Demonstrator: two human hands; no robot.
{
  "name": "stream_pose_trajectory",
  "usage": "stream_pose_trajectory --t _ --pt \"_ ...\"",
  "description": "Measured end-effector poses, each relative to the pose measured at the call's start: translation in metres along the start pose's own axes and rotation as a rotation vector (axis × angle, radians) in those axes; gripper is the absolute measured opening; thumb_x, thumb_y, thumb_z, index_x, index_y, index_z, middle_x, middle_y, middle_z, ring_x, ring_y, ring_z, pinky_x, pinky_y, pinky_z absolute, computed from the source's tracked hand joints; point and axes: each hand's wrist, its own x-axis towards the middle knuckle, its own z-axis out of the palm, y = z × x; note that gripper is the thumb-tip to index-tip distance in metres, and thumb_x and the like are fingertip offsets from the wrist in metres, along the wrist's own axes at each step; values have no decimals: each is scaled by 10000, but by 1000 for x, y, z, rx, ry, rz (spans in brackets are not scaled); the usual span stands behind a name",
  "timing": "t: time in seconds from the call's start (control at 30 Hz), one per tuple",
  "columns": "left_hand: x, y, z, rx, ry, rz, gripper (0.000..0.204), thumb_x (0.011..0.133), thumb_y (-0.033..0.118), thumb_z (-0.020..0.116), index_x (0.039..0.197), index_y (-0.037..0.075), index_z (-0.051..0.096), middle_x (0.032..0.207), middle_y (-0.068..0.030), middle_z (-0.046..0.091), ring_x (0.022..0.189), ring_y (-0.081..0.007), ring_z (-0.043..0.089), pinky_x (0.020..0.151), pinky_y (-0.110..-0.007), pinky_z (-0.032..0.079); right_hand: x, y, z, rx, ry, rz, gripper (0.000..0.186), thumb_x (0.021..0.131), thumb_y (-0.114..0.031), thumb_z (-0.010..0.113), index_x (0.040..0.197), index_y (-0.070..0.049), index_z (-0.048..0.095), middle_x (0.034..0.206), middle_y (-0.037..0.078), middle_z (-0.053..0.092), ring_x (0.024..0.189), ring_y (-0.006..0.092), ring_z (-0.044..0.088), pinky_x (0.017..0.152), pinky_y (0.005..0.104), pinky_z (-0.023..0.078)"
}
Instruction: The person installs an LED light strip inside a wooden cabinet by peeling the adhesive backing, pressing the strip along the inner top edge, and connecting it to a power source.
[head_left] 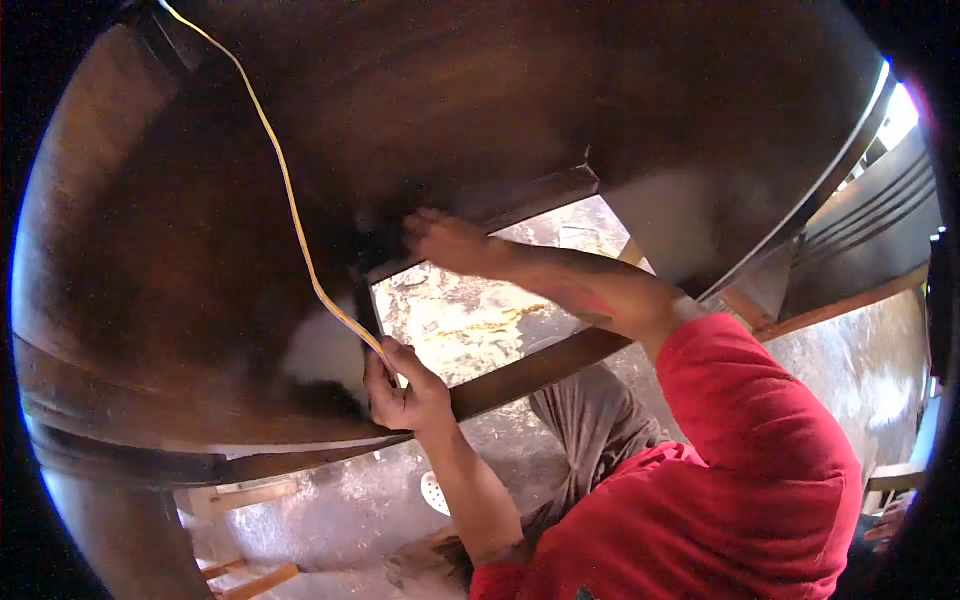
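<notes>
A thin yellow-and-white cord (pixel 290 195) runs down from the top left across a dark brown wooden panel (pixel 190 260). Its lower end passes into my left hand (pixel 410 393), which is closed on it beside the left corner of a four-sided opening. Through that gap a bright, stained floor (pixel 480 310) shows. My right hand (pixel 450 243) reaches across to the far edge of the opening, against the dark wood. Blur and shadow smear its fingers, and whether they touch or hold anything is hidden.
A dark wooden rail (pixel 540 375) borders the opening's near side. At the right stands a grooved dark wooden piece (pixel 870 215). Wood offcuts (pixel 260 582) and a white perforated disc (pixel 434 493) are at floor level. My trousered leg (pixel 600 420) is below the rail.
</notes>
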Motion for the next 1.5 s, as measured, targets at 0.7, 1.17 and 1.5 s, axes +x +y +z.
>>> stream_pose_trajectory --t 0.7,1.17,1.5 --pt "9 -11 -2 -234 -4 -418 300 966 194 615 1023 -99 647 829 -134 683 756 -167 621 720 -298 506 -96 88 -125 -188 -685 1080 136 754 -124 629 821 -64 731 991 163 651 897 286 653 701 458 567" --pt "23 -13 3 3 -130 -49 173 933 100 624 956 -65 671 768 -126 645 703 -222 608 673 -323 491 -72 50 -78 180 -178 369 406 806 -139 636 1198 -33 636 1232 121 535 1174 309 460 1035 475 327" --pt "20 -19 9 -333 -315 -597 275 913 240 699 848 -27 697 832 -35 675 832 -115 613 750 -258 475 -60 53 -85 283 -4 318 311 817 -230 656 1074 -63 708 1180 179 593 1174 322 503 1022 493 350"
